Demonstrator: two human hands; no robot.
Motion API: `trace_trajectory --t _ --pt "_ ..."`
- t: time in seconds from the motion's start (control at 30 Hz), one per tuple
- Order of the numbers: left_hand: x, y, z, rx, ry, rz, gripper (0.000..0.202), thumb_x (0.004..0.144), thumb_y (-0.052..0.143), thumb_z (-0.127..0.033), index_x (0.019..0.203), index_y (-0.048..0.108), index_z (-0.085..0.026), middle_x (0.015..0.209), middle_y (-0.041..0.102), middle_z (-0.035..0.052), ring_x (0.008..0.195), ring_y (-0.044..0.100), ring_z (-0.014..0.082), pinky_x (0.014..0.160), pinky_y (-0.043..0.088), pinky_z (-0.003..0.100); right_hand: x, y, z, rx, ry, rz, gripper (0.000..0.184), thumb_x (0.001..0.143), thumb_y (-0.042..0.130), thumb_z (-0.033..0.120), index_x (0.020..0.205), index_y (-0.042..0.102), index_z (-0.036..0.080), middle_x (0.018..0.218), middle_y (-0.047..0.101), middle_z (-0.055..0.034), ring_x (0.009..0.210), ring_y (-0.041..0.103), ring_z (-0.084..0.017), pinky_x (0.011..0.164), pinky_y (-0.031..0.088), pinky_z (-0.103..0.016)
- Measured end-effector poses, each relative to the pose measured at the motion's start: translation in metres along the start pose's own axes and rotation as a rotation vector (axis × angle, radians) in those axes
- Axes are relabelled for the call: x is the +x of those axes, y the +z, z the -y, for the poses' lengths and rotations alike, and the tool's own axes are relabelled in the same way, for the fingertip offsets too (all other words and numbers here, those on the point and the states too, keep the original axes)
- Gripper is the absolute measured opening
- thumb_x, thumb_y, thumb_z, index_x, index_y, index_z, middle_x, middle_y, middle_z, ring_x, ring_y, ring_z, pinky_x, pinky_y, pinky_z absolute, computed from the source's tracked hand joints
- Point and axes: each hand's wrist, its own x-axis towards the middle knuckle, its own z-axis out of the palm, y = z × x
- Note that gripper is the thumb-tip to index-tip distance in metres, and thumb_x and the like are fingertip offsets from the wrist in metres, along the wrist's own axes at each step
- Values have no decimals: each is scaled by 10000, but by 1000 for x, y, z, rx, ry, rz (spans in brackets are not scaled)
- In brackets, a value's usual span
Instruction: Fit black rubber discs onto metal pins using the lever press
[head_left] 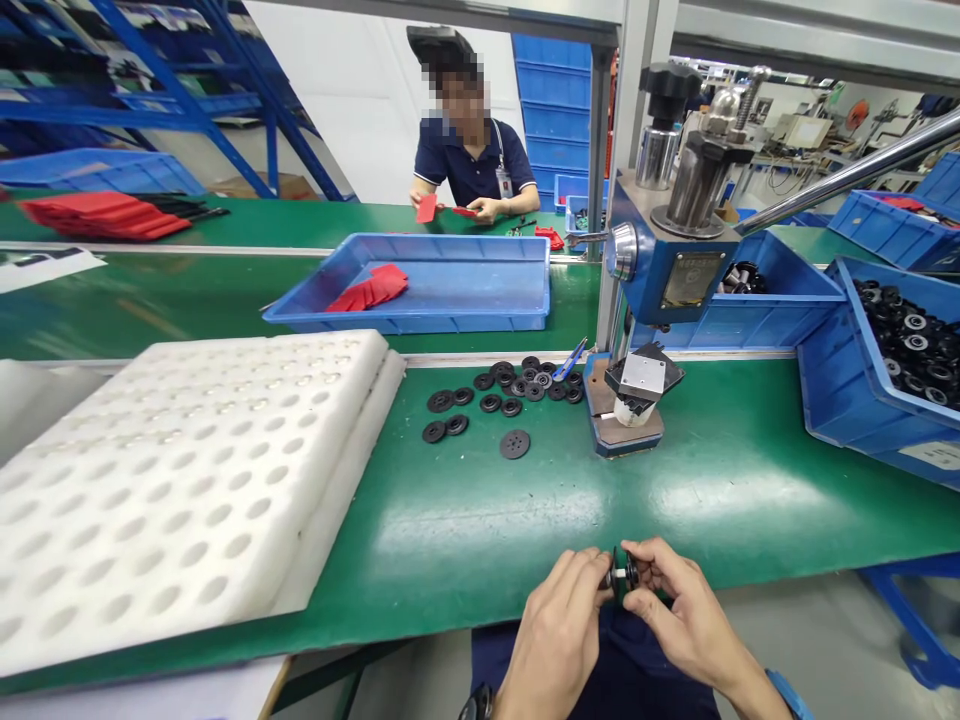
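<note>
My left hand and my right hand meet at the near edge of the green bench. Together their fingertips pinch a small black wheel with a pale hub. Both hands are closed on it. Farther off on the bench lies a scatter of several black round parts. A blue hand press stands behind them to the right, its long metal lever reaching up to the right.
A white foam tray with rows of holes fills the left. A blue bin of black wheels sits at the right. A blue tray with red pieces lies beyond. A person in a dark shirt handles red pieces across the table.
</note>
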Motion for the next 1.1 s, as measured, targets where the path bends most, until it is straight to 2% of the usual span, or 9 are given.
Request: trace_trajectory --t 0.17,0.3,0.4,0.5,0.67,0.83,1.1 --pt "-3 1 0 26 -4 0 330 932 437 -21 1147 633 -175 961 738 112 807 700 219 662 616 319 -2 2 0 -89 -56 -9 336 967 585 291 1293 594 212 921 644 -27 774 586 -155 740 527 -271" --pt "-7 1 2 -42 -31 14 327 938 443 -26 1149 637 -183 964 733 108 826 697 221 692 605 333 -4 3 -1 -110 -68 -23 311 964 592 300 1262 598 211 928 648 -30 785 600 -161 741 537 -273" --pt "-9 4 5 -194 -82 4 299 932 468 -31 1109 644 -195 975 729 92 851 696 208 731 600 320 -4 2 7 -151 -90 -28 310 970 584 276 1275 579 222 889 629 -15 727 577 -149 680 522 -263" --pt "-9 9 8 -418 -171 -39 225 938 512 -76 1046 660 -206 983 725 77 884 704 199 778 597 309 -4 1 24 -256 -188 -84 338 959 611 250 1292 561 229 883 617 -17 723 573 -155 661 513 -273" --pt "-8 20 7 -762 -287 -148 96 941 627 -248 1002 686 -202 985 716 80 847 707 196 721 591 279 -2 3 52 -455 -356 -129 354 964 615 234 1310 543 218 901 626 -45 791 600 -194 682 524 -313" --pt "-11 25 6 -874 -361 -178 154 913 692 -327 1006 706 -205 1016 713 85 907 703 206 772 587 282 -2 6 56 -499 -356 -119 354 986 577 245 1331 509 206 911 618 -55 799 595 -204 673 531 -326" --pt "-15 29 7 -900 -434 -159 246 869 730 -404 951 701 -174 943 698 81 818 686 198 732 590 278 -2 6 53 -480 -320 -117 321 1001 558 262 1317 515 222 907 611 -45 798 599 -199 665 524 -321"
